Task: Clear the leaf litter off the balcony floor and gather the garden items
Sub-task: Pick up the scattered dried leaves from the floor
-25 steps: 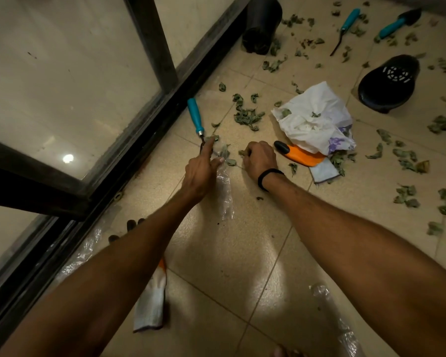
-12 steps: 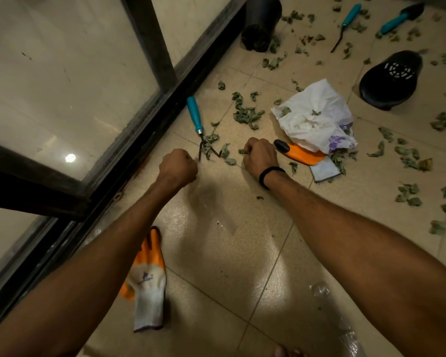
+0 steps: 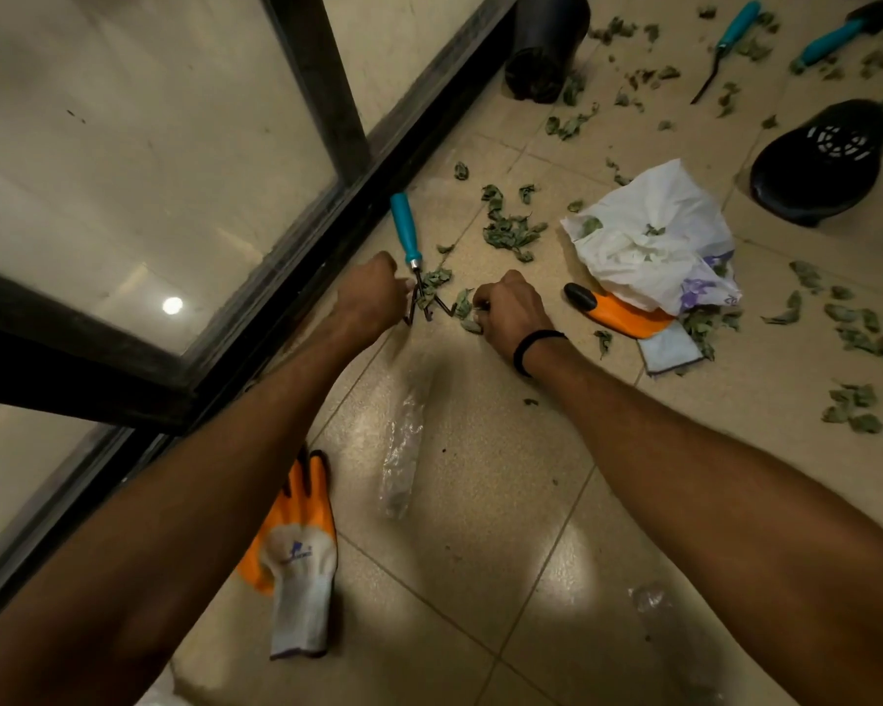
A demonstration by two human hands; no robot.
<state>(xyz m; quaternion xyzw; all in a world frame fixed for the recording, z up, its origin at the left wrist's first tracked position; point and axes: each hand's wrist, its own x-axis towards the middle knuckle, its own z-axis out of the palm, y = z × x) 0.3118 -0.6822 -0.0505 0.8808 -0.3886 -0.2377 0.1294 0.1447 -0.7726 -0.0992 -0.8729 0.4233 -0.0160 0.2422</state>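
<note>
Curled left hand touches the teal-handled rake's tines while right hand pinches leaves beside them on the floor

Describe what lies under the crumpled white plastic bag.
An orange glove with black fingertip and pale cuff pokes out beneath the crumpled white plastic bag, among dry green leaves. The rest is covered.

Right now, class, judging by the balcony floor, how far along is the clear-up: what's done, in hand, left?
Done: little; a few leaf bits sit on the white bag. In hand: the right hand pinches leaves beside the hand rake; the left hand is curled by its tines. Left: scattered leaf litter, two teal tools, two black pots and both gloves ungathered.
</note>
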